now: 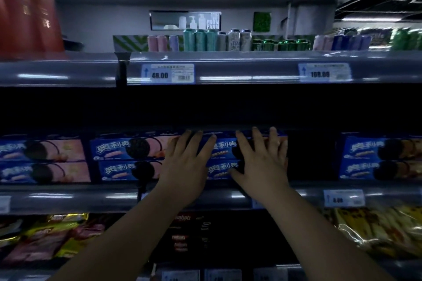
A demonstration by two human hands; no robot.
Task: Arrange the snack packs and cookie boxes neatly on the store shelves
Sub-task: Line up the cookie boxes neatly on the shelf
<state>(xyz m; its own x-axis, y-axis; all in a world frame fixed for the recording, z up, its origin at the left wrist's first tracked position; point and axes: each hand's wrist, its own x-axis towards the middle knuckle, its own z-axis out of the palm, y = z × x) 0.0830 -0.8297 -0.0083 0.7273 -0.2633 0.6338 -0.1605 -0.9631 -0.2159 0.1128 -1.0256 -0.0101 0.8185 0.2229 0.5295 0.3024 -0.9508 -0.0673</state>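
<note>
Cardboard: blue cookie boxes (222,147) look light, stiff, crushable.
Left grip (186,164): spread flat on their left front.
Right grip (262,162): spread flat, right front.
Best hold: short ends.

Single head-worn wide-angle view, facing straight into the store shelves (251,72), close up, roughly level with the cookie boxes (127,149)

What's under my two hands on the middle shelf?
Two stacked blue cookie boxes; the left hand and right hand rest flat on their fronts, hiding part of the print.
</note>
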